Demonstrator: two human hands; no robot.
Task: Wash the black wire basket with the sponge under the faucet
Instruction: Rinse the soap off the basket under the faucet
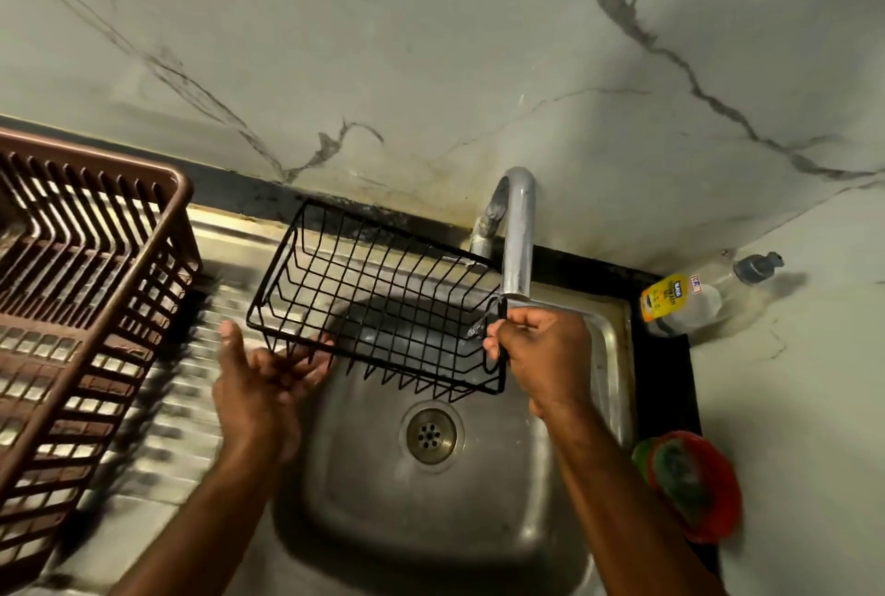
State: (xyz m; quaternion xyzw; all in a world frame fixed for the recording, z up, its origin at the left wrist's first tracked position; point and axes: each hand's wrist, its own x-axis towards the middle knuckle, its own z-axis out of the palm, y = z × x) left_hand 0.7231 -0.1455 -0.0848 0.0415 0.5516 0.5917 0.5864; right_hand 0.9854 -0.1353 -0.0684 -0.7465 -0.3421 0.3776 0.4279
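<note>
The black wire basket hangs in the middle of the frame over the sink, tilted, its long axis running from left to lower right. Its right end sits just below the faucet spout, so that end is the one nearest any water; no stream is plainly visible. The right hand has its grip closed around the wire at the right end, fingers curled over the rim. The left hand meets the lower left corner from below, thumb raised and fingers curled around the bottom wires, though blur hides how firmly. The basket is thin, rigid coated wire in an open grid, likely slippery when wet.

The sponge, green and rough-looking, lies in a red dish at the lower right, nearer the right hand but apart from both. A soap bottle lies on the counter at right; a brown slatted plastic rack stands at left.
</note>
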